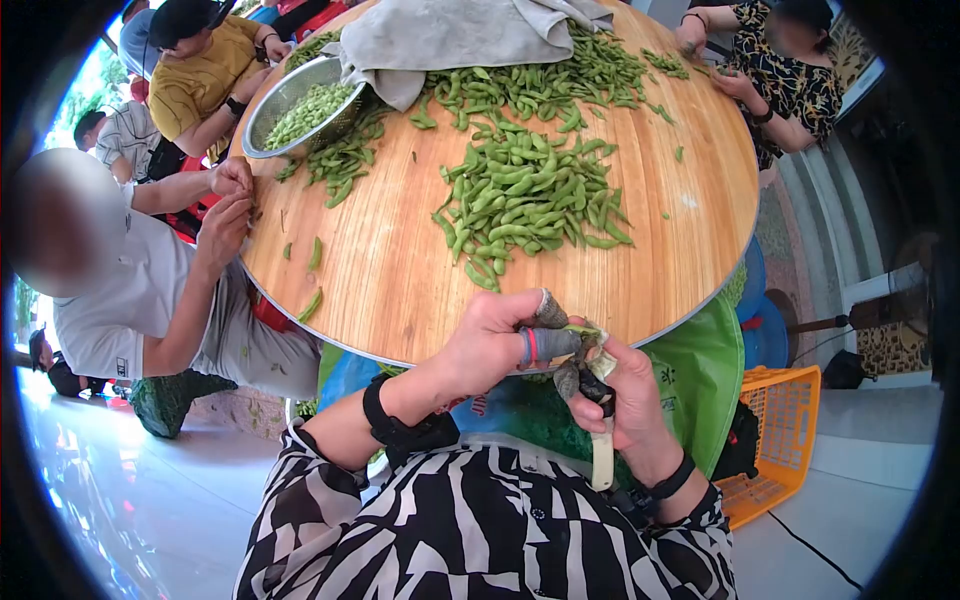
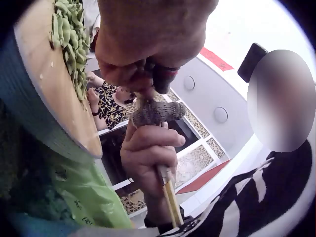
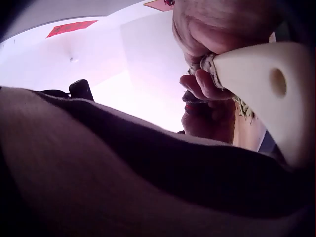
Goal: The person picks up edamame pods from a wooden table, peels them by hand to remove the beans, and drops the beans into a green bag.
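Both my hands meet close together over the near edge of the table, with dark cloth wraps on several fingers. My left hand pinches a green edamame pod, mostly covered by the fingers. Curled round a cream-handled tool is my right hand, its fingertips right at the left hand's. The tool's handle has a hole near its end and points down toward my body; its working end is hidden in the fingers. A large heap of edamame pods lies just beyond my hands.
More pods lie at the back of the round wooden table, beside a grey cloth. A metal colander of shelled beans stands at the left. Other people sit around. An orange crate and green bag stand at right.
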Available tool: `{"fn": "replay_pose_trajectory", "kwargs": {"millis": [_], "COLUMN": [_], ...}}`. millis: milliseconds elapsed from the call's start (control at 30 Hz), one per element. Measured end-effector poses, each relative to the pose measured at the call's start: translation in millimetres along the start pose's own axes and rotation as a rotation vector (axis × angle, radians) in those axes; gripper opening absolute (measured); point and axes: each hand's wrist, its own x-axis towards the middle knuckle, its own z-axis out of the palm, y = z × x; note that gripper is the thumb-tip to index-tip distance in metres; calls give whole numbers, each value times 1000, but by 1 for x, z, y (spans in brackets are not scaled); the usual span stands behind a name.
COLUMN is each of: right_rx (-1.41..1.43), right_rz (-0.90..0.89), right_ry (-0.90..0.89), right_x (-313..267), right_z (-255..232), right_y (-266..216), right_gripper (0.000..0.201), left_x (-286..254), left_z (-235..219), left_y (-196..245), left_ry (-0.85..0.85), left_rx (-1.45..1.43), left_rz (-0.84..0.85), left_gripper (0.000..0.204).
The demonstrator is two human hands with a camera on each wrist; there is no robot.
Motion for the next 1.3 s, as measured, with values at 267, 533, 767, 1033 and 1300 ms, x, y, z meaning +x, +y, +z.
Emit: {"fn": "replay_pose_trajectory", "kwargs": {"millis": [267, 533, 767, 1033, 1300], "right_rx": [-325, -560, -298, -105, -357], "right_rz": [-120, -221, -109, 27, -31], "right_ry": [82, 216, 202, 3, 140], "right_x": [-3, -1, -2, -9, -26], "right_z": [3, 5, 0, -14, -19], "right_y": [-8, -14, -12, -18, -26], "right_gripper": [29, 10, 7, 15, 14], "left_x": [2, -5, -5, -10, -6], "left_z": [-3, 8, 16, 24, 33], "left_y": [4, 6, -4, -13, -6], "left_ry": [-78, -161, -136, -160, -354], "left_rx": [-241, -69, 21, 222, -186], "left_rz": [-237, -119, -91, 379, -41], "left_gripper": [16, 15, 19, 25, 31]}}
